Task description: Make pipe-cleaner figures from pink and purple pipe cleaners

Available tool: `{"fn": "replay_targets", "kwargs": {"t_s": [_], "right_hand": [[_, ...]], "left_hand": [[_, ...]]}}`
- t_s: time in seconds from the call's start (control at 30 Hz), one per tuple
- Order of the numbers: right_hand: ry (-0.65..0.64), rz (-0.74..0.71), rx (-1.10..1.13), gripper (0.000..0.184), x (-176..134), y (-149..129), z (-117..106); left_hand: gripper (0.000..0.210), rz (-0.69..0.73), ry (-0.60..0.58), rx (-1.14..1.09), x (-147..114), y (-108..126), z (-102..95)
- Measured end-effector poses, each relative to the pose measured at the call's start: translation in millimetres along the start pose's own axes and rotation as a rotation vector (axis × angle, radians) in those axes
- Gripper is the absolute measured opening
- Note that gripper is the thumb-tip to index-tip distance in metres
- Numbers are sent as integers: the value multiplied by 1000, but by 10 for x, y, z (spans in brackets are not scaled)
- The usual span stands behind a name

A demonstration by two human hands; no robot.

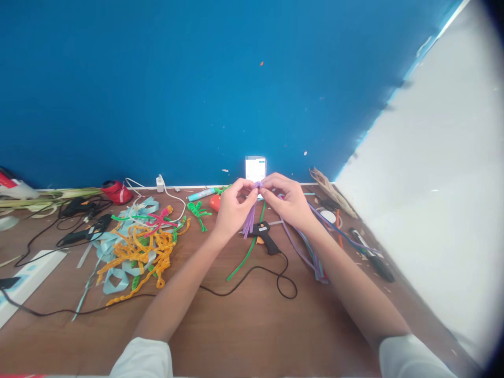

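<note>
Both hands meet above the middle of the table, pinching a small bundle of purple pipe cleaners whose loose ends hang down. My left hand has thumb and forefinger pressed on the bundle's upper end. From the other side, my right hand grips the same end with thumb and fingertips. Beneath the hands lies a black glue gun, partly covered by the purple strands. One long green pipe cleaner runs under the gun. Behind the hands a lit phone leans upright against the wall.
To the left is a heap of orange pipe cleaners and light-blue ribbon. A white power strip lies at far left. More purple pipe cleaners lie under my right forearm, near a black marker. The glue gun's cord crosses the table.
</note>
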State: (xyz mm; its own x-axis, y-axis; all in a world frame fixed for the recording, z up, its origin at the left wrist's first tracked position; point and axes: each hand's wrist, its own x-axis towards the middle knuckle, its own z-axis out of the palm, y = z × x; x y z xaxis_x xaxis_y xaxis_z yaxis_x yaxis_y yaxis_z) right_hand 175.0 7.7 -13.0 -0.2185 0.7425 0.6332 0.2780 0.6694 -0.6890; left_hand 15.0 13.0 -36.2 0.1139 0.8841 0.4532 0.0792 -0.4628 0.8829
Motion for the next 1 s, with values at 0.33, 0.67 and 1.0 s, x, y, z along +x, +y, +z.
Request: {"fn": "replay_targets", "kwargs": {"t_s": [0.33, 0.67, 1.0], "right_hand": [[-16, 28, 17, 11, -11, -11, 22], [-50, 24, -4, 16, -14, -34, 0], [-433, 225, -568, 15, -111, -26, -46]], "left_hand": [[17, 46, 47, 89, 11, 9, -52], [20, -26, -82, -103, 38, -42, -42], [16, -132, 111, -190, 116, 52, -138]]}}
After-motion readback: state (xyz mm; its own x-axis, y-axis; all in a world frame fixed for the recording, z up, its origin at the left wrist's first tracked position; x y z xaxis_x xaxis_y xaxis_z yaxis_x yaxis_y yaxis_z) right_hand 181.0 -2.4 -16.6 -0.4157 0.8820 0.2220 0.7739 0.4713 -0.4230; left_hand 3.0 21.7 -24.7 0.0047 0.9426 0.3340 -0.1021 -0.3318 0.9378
